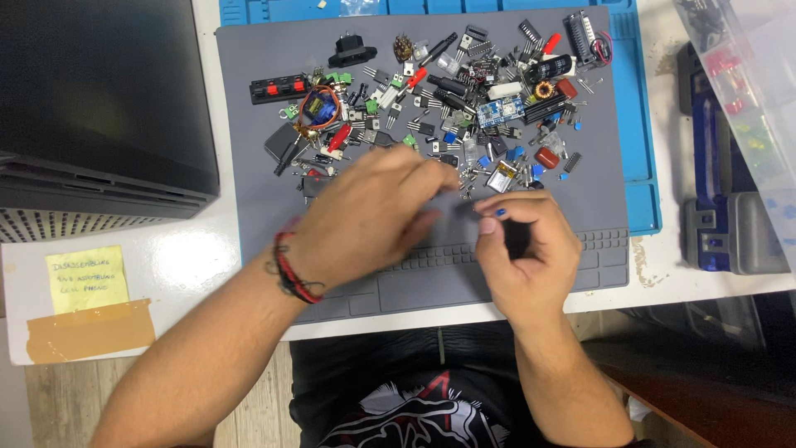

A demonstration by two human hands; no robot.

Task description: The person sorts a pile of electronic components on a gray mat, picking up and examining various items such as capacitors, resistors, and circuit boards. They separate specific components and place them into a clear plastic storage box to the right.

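Hands meet low on the grey silicone work mat (pixel 274 66), right hand (pixel 527 249) pinching a small blue component (pixel 501 212) at its fingertips, left hand (pixel 373 211) at nine o'clock, fingers loosely curled, component pile (pixel 448 99) at twelve

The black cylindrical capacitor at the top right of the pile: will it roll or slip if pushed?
The black cylindrical capacitor lies on its side, so it probably rolls easily. Neighbouring parts crowd it and may stop it. The grey mat looks rubbery, likely limiting sliding.
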